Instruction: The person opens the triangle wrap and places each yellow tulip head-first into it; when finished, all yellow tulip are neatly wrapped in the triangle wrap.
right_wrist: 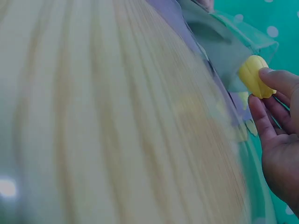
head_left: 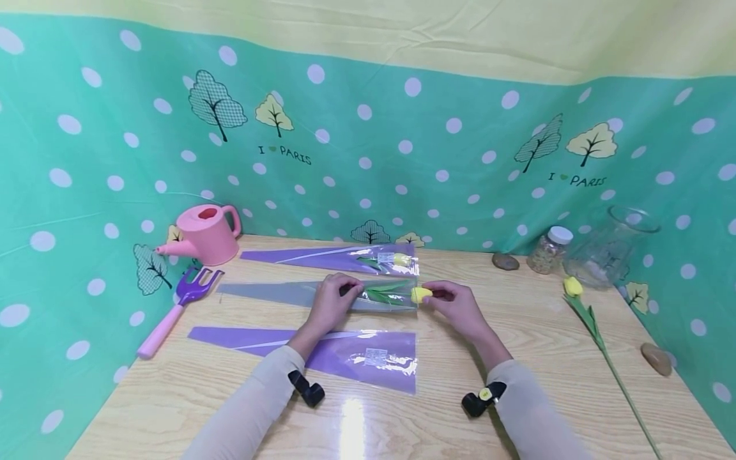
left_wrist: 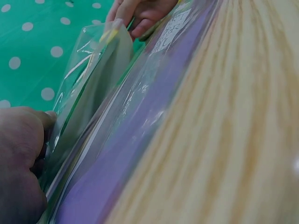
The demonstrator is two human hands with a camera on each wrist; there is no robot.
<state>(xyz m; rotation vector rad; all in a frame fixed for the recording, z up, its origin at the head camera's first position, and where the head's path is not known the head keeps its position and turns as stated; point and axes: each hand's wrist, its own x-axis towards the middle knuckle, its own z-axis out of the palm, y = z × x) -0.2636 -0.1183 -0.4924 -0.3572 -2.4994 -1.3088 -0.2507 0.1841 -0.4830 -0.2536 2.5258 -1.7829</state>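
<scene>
My right hand pinches the yellow head of an artificial tulip between thumb and fingers. The tulip's green leaves lie inside a grey, clear-fronted flower sleeve, while the head sits at the sleeve's open right end. In the right wrist view the yellow bloom shows between thumb and fingertips. My left hand grips the sleeve's upper layer near the leaves. From the left wrist, the clear film stands raised off the grey backing, with my left fingers at its edge.
A purple sleeve with a yellow tulip lies behind; another purple sleeve lies in front. At left are a pink watering can and a hand fork. Right: a loose tulip, glass vase, jar, stones.
</scene>
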